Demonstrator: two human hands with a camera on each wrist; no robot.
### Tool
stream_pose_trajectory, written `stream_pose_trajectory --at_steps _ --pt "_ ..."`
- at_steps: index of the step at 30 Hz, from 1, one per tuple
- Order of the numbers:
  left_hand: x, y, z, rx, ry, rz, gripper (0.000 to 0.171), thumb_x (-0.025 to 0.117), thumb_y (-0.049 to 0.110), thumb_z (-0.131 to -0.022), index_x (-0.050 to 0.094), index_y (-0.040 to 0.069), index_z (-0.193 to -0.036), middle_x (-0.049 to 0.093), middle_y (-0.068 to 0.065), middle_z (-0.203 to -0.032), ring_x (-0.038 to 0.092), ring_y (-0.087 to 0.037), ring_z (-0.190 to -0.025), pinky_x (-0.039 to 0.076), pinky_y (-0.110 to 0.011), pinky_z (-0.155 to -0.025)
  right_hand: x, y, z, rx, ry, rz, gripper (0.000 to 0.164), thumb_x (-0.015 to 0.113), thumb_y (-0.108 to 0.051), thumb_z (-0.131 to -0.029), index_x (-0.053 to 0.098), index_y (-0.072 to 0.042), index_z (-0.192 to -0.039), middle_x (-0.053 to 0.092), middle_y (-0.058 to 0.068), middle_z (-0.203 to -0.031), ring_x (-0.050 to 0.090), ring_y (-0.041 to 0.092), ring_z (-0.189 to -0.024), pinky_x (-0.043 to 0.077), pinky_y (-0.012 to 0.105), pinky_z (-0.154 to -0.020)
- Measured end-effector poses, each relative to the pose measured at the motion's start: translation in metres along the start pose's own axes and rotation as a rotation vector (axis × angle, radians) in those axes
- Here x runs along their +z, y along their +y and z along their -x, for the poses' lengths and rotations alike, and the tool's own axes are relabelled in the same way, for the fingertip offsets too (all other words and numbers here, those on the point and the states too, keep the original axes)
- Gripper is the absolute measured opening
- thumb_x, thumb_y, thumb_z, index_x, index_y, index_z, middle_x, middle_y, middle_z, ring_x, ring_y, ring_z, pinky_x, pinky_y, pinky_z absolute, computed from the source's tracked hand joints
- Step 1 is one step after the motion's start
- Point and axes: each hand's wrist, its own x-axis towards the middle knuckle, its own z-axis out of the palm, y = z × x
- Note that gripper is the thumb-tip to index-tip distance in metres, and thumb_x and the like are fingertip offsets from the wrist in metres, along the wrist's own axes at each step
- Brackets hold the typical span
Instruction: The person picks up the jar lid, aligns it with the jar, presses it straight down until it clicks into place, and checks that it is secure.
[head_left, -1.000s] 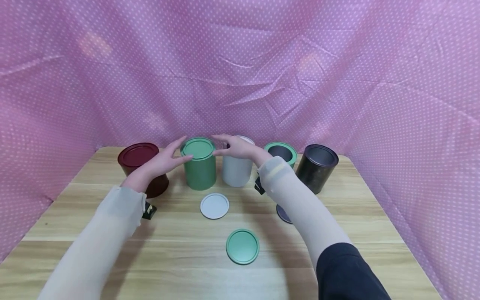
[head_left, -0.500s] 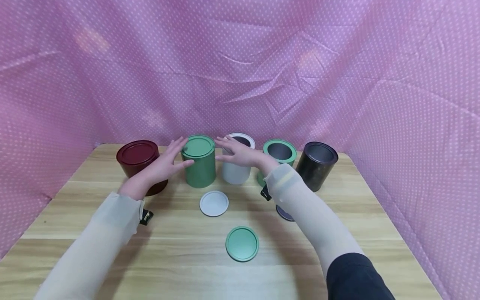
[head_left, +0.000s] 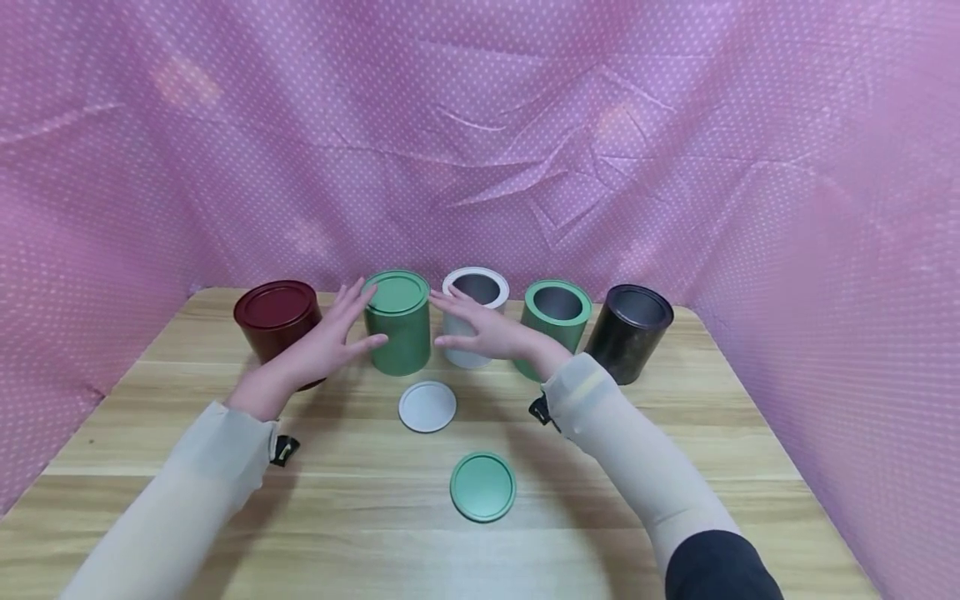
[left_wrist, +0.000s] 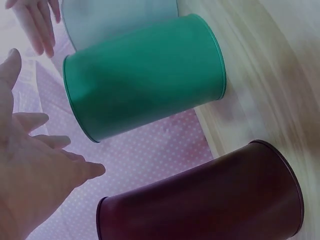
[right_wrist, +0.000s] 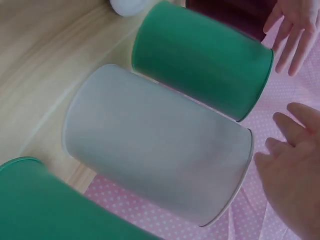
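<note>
A green can with its lid on (head_left: 401, 333) stands upright at the back of the table, between my two hands. My left hand (head_left: 318, 342), fingers spread and straight, is at its left, beside the rim. On the other side my right hand (head_left: 491, 332) has its fingers extended toward the can and overlaps the open white can (head_left: 467, 357) in the head view. Neither hand holds anything. In the left wrist view the green can (left_wrist: 145, 77) lies just past the left fingertips. The white can (right_wrist: 160, 145) is nearest the right hand in the right wrist view.
A dark red lidded can (head_left: 276, 307) stands at the left. To the right are an open green can (head_left: 558, 312) and an open black can (head_left: 633, 333). A white lid (head_left: 427, 407) and a green lid (head_left: 483, 487) lie on the wooden table (head_left: 360, 533). Pink dotted cloth (head_left: 480, 150) surrounds it.
Both hands have drawn back slightly toward me and away from the lidded green can's rim, with the fingers spread wider. The right arm now covers the dark lid seen earlier. The cans have not moved.
</note>
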Motion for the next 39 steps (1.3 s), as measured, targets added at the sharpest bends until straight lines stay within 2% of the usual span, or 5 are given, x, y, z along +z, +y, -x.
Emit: stream_pose_trajectory --at_steps 6,12,22,29,39 --pt "0.009 0.002 0.006 0.050 0.015 -0.040 0.082 0.060 0.030 -0.096 0.010 0.005 -0.155 -0.006 -0.023 -0.161 -0.014 -0.046 -0.145 0.005 -0.075 -0.108 0.010 0.000 0.015 -0.057 -0.017 -0.004 0.070 0.061 -0.029 -0.096 0.024 -0.018 -0.155 0.022 -0.002 -0.161 0.008 0.017 -0.151 0.018 0.044 -0.121" --pt "0.022 -0.004 0.014 0.077 0.015 -0.062 0.083 0.061 0.030 -0.095 0.010 0.005 -0.155 -0.003 -0.022 -0.161 -0.009 -0.049 -0.145 0.007 -0.076 -0.107 0.024 0.006 0.025 -0.056 -0.011 0.006 0.071 0.063 -0.028 -0.094 0.026 -0.017 -0.154 0.024 -0.001 -0.161 0.010 0.018 -0.151 0.018 0.046 -0.121" --pt "0.037 -0.009 0.025 0.069 0.007 -0.083 0.084 0.062 0.033 -0.094 0.008 0.017 -0.157 -0.009 -0.012 -0.163 -0.010 -0.042 -0.147 0.008 -0.078 -0.105 0.042 0.021 0.031 0.007 0.014 -0.046 0.070 0.062 -0.027 -0.095 0.027 -0.013 -0.154 0.026 0.004 -0.160 0.009 0.022 -0.151 0.014 0.047 -0.122" --pt "0.051 -0.011 0.031 0.142 -0.055 -0.117 0.084 0.064 0.032 -0.093 0.014 0.008 -0.156 -0.006 -0.021 -0.161 -0.008 -0.050 -0.145 0.006 -0.077 -0.107 0.054 0.026 0.034 0.055 -0.006 -0.007 0.071 0.063 -0.030 -0.094 0.028 -0.013 -0.153 0.026 0.005 -0.160 0.011 0.026 -0.150 0.014 0.051 -0.121" --pt "0.067 -0.019 0.037 0.055 -0.095 -0.124 0.086 0.058 0.043 -0.095 0.009 0.006 -0.156 0.000 -0.023 -0.161 0.002 -0.048 -0.146 0.008 -0.068 -0.114 0.068 0.036 0.040 0.130 -0.083 0.128 0.075 0.060 -0.042 -0.094 0.025 -0.013 -0.154 0.022 0.007 -0.161 0.013 0.026 -0.150 0.017 0.050 -0.121"
